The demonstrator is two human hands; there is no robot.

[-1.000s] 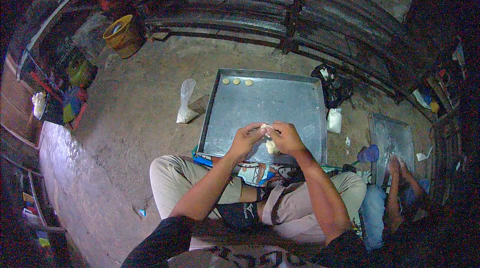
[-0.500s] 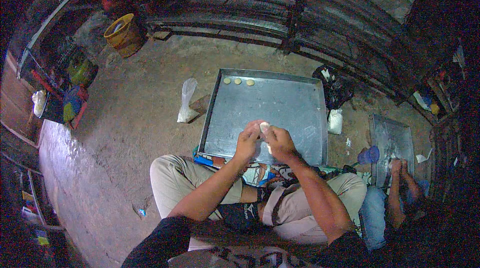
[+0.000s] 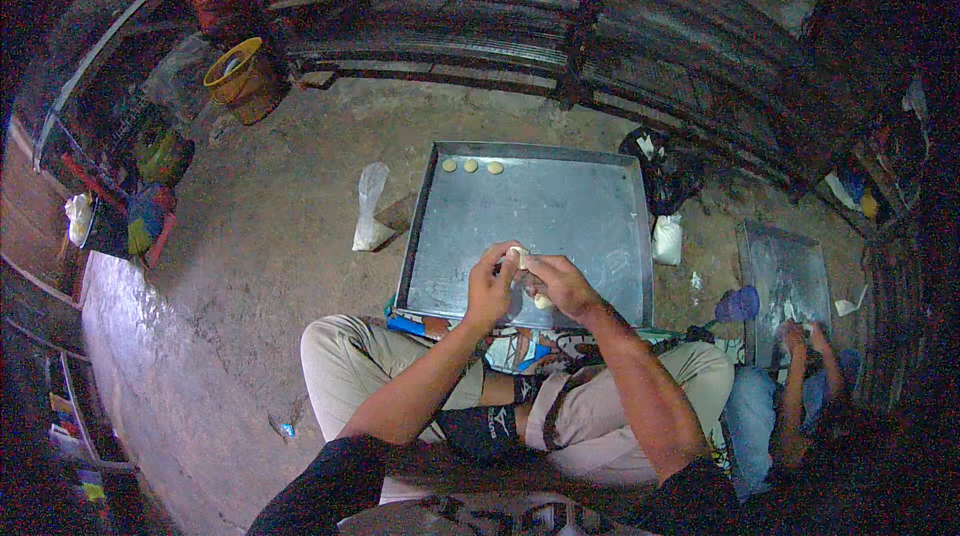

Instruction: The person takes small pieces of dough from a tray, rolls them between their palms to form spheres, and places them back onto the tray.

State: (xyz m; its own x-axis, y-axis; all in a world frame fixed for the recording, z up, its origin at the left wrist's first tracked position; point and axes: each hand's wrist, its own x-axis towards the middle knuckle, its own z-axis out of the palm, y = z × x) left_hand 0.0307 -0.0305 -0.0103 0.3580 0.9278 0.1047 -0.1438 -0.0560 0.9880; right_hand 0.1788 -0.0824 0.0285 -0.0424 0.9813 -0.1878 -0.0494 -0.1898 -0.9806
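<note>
Above the near part of a large metal baking tray (image 3: 600, 226), my two hands meet over a small pale piece of dough (image 3: 518, 254). My left hand (image 3: 492, 281) pinches it with thumb and fingertips. Closed beside it, my right hand (image 3: 560, 286) has its fingers on the same piece. Another dough lump (image 3: 542, 302) shows just under the right hand, partly covered by it; whether it rests on the tray or in the palm I cannot tell. Three flattened dough rounds (image 3: 471, 166) lie in a row at the tray's far left corner.
A clear bag of white powder (image 3: 370, 221) stands left of the tray, and a white bag (image 3: 667, 240) right of it. At the right another person's hands (image 3: 800, 334) work over a second tray (image 3: 785, 261), near a purple cup (image 3: 737, 304). A yellow bucket (image 3: 243, 86) stands far left.
My fingers have shifted around the dough piece, and the lump below my right hand shows more. The three rounds stay in place on the tray.
</note>
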